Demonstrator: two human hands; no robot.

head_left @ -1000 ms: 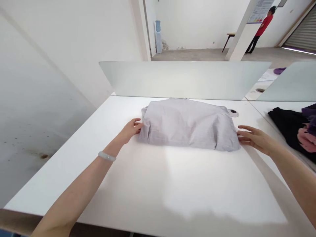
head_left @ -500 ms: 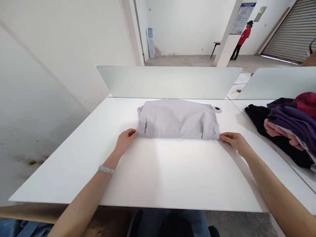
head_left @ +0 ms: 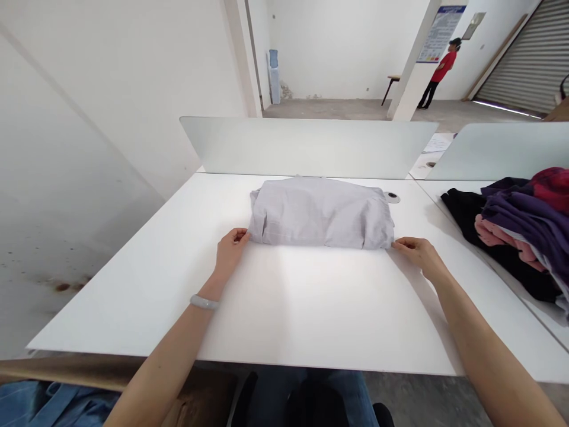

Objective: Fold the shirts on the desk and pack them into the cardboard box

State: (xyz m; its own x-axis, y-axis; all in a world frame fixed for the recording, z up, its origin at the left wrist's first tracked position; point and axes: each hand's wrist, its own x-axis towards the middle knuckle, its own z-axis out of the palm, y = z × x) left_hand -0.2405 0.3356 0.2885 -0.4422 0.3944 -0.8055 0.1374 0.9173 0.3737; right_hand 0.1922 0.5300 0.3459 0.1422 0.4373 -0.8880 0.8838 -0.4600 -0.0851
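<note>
A light grey folded garment lies as a wide bundle on the white table, close to the frosted divider. What kind of garment it is, I cannot make out. My left hand pinches its near left corner between thumb and fingers; a pale bangle circles that wrist. At the near right corner, my right hand pinches the cloth with its fingertips. Several creases run down both ends of the bundle.
A pile of dark, purple, pink and red clothes sits at the right. Behind the table stands a frosted divider. Denim lies in a box at lower left. A person in red stands far back.
The view has shifted slightly. Both hands keep their pinch on the garment's near corners, and the bundle lies much as before.
</note>
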